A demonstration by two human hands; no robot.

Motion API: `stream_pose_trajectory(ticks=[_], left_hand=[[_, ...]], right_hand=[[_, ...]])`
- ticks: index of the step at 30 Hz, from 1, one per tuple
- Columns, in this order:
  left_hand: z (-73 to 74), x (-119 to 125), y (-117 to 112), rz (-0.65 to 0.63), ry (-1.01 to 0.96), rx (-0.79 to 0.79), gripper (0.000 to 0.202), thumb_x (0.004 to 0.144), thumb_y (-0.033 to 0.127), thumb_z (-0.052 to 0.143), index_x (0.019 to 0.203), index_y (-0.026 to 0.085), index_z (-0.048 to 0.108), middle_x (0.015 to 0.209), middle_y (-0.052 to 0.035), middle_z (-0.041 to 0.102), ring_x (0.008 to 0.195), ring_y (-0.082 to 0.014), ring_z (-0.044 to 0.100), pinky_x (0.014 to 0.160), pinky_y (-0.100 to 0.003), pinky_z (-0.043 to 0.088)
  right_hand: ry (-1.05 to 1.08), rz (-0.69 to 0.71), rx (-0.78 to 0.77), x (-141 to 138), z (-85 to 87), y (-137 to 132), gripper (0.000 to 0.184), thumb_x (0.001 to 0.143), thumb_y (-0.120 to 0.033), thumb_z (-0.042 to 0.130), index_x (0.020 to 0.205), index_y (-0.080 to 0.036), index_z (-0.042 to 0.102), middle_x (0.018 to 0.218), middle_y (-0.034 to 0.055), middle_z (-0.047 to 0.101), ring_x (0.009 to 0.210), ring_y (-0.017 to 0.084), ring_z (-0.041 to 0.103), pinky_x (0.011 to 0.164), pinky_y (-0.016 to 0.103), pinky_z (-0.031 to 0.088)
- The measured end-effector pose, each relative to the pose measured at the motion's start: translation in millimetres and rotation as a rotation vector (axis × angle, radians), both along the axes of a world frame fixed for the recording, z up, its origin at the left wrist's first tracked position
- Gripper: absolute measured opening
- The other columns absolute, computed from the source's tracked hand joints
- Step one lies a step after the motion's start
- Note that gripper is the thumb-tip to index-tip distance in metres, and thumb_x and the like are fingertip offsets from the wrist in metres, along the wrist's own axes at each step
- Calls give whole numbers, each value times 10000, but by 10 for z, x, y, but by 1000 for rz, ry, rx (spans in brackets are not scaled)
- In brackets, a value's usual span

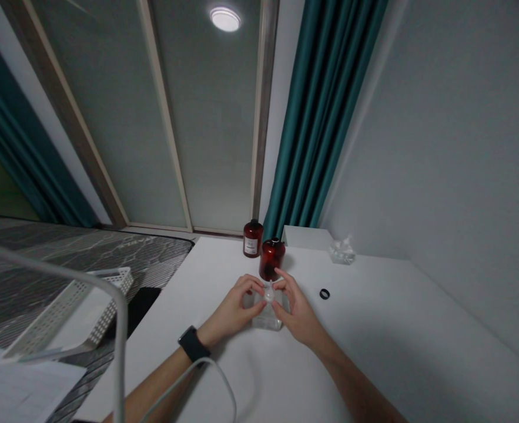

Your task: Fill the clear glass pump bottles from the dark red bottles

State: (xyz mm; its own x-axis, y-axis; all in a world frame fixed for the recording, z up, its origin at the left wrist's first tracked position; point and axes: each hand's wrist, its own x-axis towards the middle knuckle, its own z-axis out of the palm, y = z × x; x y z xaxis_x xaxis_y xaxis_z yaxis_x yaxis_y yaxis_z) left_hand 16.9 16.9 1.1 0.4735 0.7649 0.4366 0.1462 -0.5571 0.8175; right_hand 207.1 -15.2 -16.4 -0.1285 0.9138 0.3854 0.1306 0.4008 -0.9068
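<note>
While left hand (pixel 235 305) and right hand (pixel 297 311) both pinch the top of the clear bottle (pixel 268 320), well inside the table (pixel 395 329) edges | risk: fingertips slip, it tips against the brown bottle (pixel 271 258) just behind

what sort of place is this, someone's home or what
Most likely a room in a home, perhaps a bedroom: teal curtains hang by a frosted sliding window, and a white table against the wall carries two amber bottles and the clear bottle held by left hand and right hand.

Labelled amber bottle (pixel 253 238), black ring (pixel 324 294), white perforated basket (pixel 78 311), teal curtain (pixel 325 117), white table (pixel 374 335)
</note>
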Motion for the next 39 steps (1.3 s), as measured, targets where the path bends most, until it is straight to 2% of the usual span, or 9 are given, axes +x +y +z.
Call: stream_pose_trajectory(ticks=[3, 5, 7, 11, 19, 25, 27, 33, 39], left_hand=[[39, -53, 7, -33, 29, -9, 106, 850, 199, 665, 931, 206, 598, 1118, -73, 600, 1087, -237, 572, 946, -383, 460], [66, -117, 30, -73, 61, -26, 258, 801, 211, 717, 1025, 209, 588, 1155, -81, 598, 1103, -247, 569, 924, -375, 470], [79, -182, 63, -95, 100, -60, 443, 753, 227, 762, 1146, 206, 561, 1190, -93, 599, 1125, -266, 566, 939, -395, 465], [57, -243, 110, -133, 179, -121, 576, 753, 273, 772, 1271, 187, 536, 1274, -115, 600, 1158, -289, 570, 987, -430, 453], [63, -230, 116, -198, 192, -135, 616, 755, 271, 789, 1311, 195, 536, 1332, -107, 596, 1193, -280, 566, 1017, -420, 446], [49, -229, 119, -181, 185, -162, 590, 770, 300, 778, 1302, 191, 547, 1322, -112, 609, 1194, -286, 568, 1009, -420, 448], [41, -230, 122, -183, 183, -167, 593, 774, 310, 776, 1306, 187, 544, 1319, -116, 610, 1193, -287, 567, 1006, -418, 449], [58, -241, 122, -217, 182, -157, 566, 798, 315, 770, 1307, 204, 548, 1343, -112, 595, 1199, -278, 561, 1008, -416, 443], [6, -248, 106, -207, 171, -112, 575, 824, 348, 754, 1326, 194, 519, 1309, -118, 590, 1178, -280, 556, 1003, -414, 438]], right_hand=[[36, 48, -52, -4, 18, -12, 700, 859, -210, 608, 1485, -291, 305, 1130, 51, 612, 1181, 219, 564, 1134, 456, 322], [40, 59, -74, -4, 26, -14, 713, 866, -239, 611, 1497, -294, 284, 1109, 49, 623, 1214, 226, 548, 1148, 466, 296], [34, 48, -76, -3, 30, -11, 703, 864, -253, 616, 1492, -297, 303, 1072, 40, 621, 1206, 226, 548, 1150, 459, 293], [22, 47, -80, -5, 58, -9, 685, 863, -251, 615, 1482, -288, 326, 1061, 36, 615, 1133, 219, 579, 1136, 455, 305], [83, 154, -170, 12, 140, -25, 708, 873, -254, 619, 1493, -276, 279, 1164, 72, 651, 1190, 227, 559, 1098, 446, 346], [45, 12, -118, -53, 37, -16, 643, 844, -246, 633, 1441, -262, 396, 1060, 37, 600, 1112, 221, 577, 1080, 424, 361], [53, -13, -114, -65, 27, -17, 646, 842, -244, 638, 1440, -260, 393, 1069, 37, 594, 1099, 215, 581, 1078, 420, 360], [179, 196, -222, -6, 88, -11, 740, 859, -312, 657, 1494, -288, 279, 1184, 72, 641, 1234, 234, 560, 1037, 411, 409], [172, 79, -188, -76, -3, -28, 672, 861, -300, 658, 1458, -278, 352, 1143, 69, 653, 1186, 236, 581, 1010, 398, 436]])
